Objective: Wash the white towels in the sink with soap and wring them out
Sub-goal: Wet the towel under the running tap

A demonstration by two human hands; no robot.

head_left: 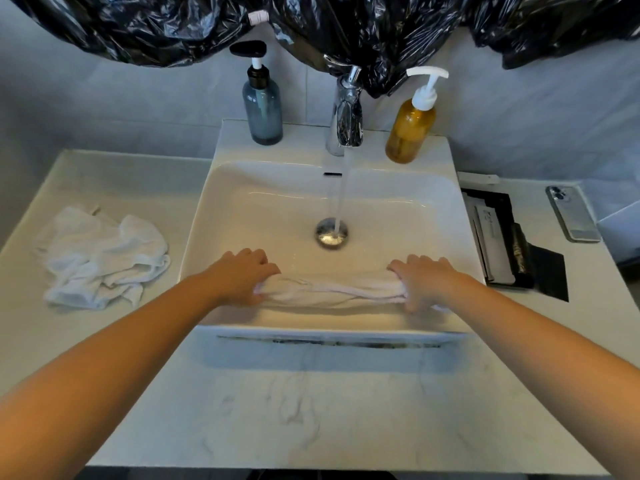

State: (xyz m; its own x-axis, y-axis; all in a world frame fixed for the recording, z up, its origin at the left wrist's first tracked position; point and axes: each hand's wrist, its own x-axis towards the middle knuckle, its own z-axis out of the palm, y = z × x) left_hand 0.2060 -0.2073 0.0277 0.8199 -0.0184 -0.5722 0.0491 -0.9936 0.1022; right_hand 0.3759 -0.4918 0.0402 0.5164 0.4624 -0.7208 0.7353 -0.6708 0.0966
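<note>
Holding a rolled white towel (329,291) stretched just inside the near edge of the sink (263,188).
Right of crumpled towels (104,258) near the left edge of the desk (311,410): clasped at either end in the left grip (242,275) and the right grip (424,280), both curled round it.

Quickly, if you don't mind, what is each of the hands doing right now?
Left hand: grips one end of the rolled towel.
Right hand: grips the other end.
</note>
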